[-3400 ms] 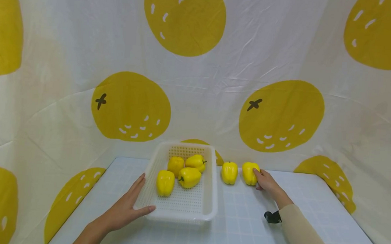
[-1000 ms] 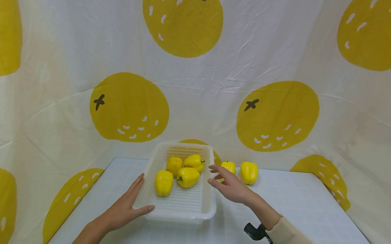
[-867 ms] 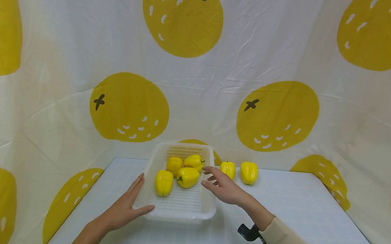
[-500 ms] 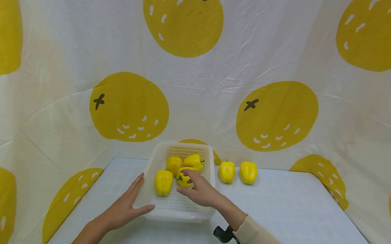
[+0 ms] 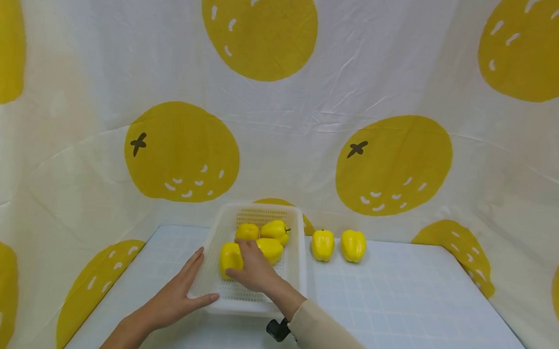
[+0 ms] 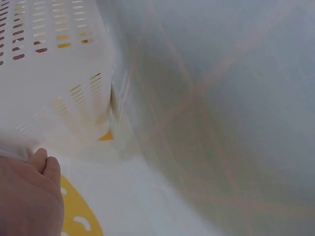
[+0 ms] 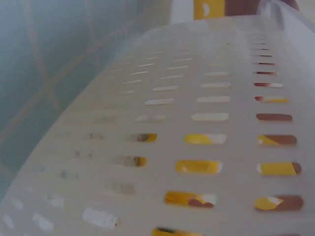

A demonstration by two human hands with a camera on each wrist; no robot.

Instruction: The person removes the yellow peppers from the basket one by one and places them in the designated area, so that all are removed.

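Observation:
A white slotted basket stands on the table and holds several yellow peppers. My right hand reaches into it, fingers and thumb curled round the front-left pepper. Three more peppers lie behind it. My left hand rests flat against the basket's front-left corner, thumb along the front rim. The left wrist view shows the basket wall and part of that hand. In the right wrist view, the basket wall fills the frame, with yellow showing through its slots.
Two yellow peppers stand side by side on the light grid-patterned table, right of the basket. A white cloth with big yellow fruit prints hangs behind and at both sides. A black wrist mount sits on my right sleeve.
My right hand left the far-right pepper on the table, swept left over the basket, passed the middle pepper and now grips the front-left one. The left hand has not moved.

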